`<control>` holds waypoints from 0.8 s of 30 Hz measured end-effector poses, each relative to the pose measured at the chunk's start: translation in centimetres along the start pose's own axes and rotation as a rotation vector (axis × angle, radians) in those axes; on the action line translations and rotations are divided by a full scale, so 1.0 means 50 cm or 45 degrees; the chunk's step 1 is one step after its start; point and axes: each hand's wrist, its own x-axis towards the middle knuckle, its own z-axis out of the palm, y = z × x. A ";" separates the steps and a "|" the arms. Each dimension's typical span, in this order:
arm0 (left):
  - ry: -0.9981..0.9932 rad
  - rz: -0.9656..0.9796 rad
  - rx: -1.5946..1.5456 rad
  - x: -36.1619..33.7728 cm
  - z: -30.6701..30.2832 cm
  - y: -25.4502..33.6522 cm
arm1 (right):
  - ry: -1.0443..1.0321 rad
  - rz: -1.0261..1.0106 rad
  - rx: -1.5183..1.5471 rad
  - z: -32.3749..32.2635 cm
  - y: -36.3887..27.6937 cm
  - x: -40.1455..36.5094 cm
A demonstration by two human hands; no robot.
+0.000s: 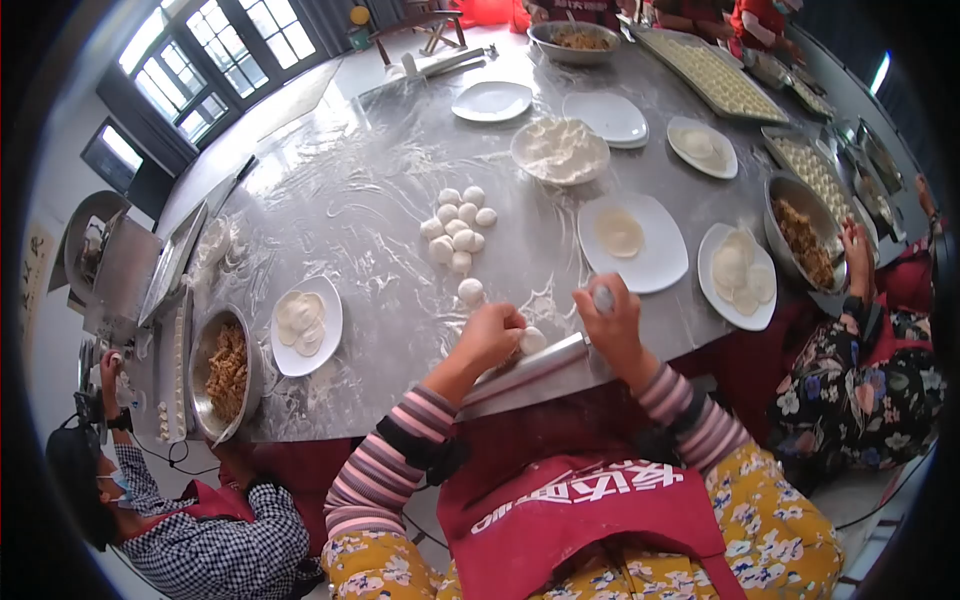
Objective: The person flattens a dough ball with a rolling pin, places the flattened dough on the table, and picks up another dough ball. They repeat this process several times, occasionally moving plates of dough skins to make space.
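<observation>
At the near edge of the floured steel table (370, 200) the person's left hand (490, 335) is curled over, knuckles up, with its fingertips against a small pale dough piece (532, 340) that lies on the tabletop between the two hands. Whether the fingers pinch it or only press on it I cannot tell. The right hand (612, 325) is closed in a fist around a short rolling pin (603, 298), whose grey end sticks up out of the fist. Just beyond the hands lies a single dough ball (470, 291), and further in there is a cluster of dough balls (458, 225). To the right of these stands a white plate (660, 270) bearing one flat wrapper, and behind it a bowl of flour (560, 150). At the left edge a co-worker in a checked shirt (215, 550) sits by a steel bowl of filling (200, 375). At the right a floral sleeve (860, 370) leads up to a hand at another bowl of filling (780, 190).
</observation>
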 end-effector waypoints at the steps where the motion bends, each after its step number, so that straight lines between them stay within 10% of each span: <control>1: -0.019 0.002 0.007 -0.004 0.002 0.007 | 0.001 0.042 -0.028 0.024 0.003 0.018; 24: -0.082 0.230 0.249 0.004 -0.013 0.039 | -0.032 0.023 0.021 -0.004 -0.001 0.015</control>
